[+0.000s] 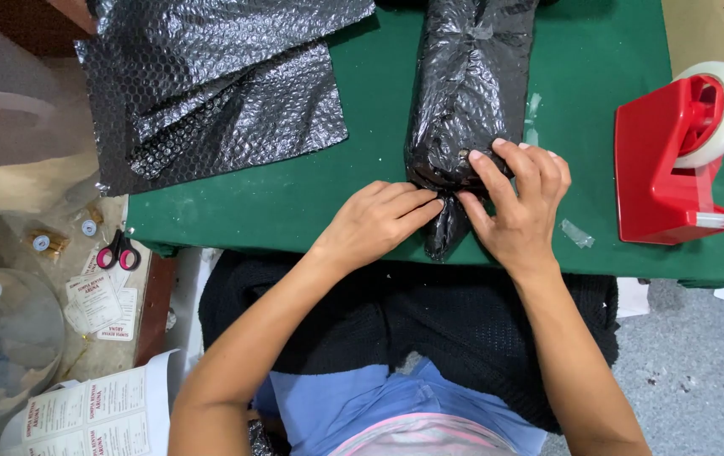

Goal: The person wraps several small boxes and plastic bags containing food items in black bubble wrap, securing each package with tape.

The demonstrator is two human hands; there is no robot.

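A long bundle wrapped in black bubble wrap (467, 84) lies lengthwise on the green table (294, 203), its near end at the table's front edge. My left hand (376, 221) lies flat with its fingertips pressed against the bundle's folded near end. My right hand (518, 203) grips that same end from the right, fingers curled over the top of the wrap. Both hands pinch the gathered wrap between them.
Loose sheets of black bubble wrap (218, 93) lie at the table's back left. A red tape dispenser (674, 160) with a clear roll stands at the right. A bit of clear tape (579, 233) lies near my right hand. Pink-handled scissors (118, 252) and printed labels (96, 300) lie on the lower surface at left.
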